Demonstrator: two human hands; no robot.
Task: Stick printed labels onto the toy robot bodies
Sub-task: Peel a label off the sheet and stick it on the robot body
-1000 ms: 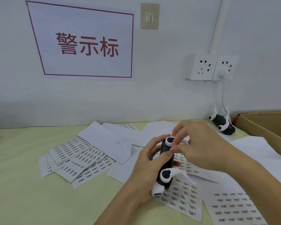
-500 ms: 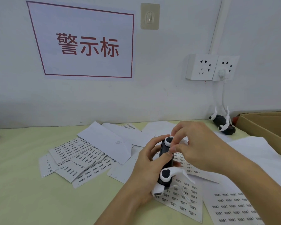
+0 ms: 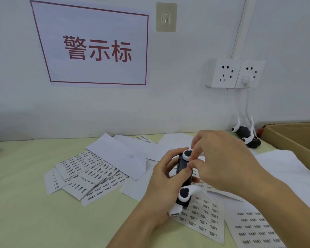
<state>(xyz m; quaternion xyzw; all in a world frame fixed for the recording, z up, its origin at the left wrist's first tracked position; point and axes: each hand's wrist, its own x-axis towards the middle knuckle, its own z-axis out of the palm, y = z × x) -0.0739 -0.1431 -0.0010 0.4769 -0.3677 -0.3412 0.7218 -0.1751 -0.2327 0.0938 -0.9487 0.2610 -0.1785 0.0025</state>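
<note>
Toy robot (image 3: 183, 178) was held above the label sheets (image 3: 202, 216) at the table's (image 3: 25, 203) near right.
Left hand (image 3: 162, 183) gripped its black body from the left; right hand (image 3: 220, 160) pinched at its upper front, covering any label there. More sheets (image 3: 86, 174) lay scattered to the left. A second toy (image 3: 247, 135) lay by the wall under the sockets (image 3: 234, 73). A cardboard box (image 3: 293, 138) was cut off at right, contents unseen.

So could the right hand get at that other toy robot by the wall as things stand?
Probably not right away: the right hand is busy on the held toy robot. The other toy robot lies in the open, with nothing between.
</note>
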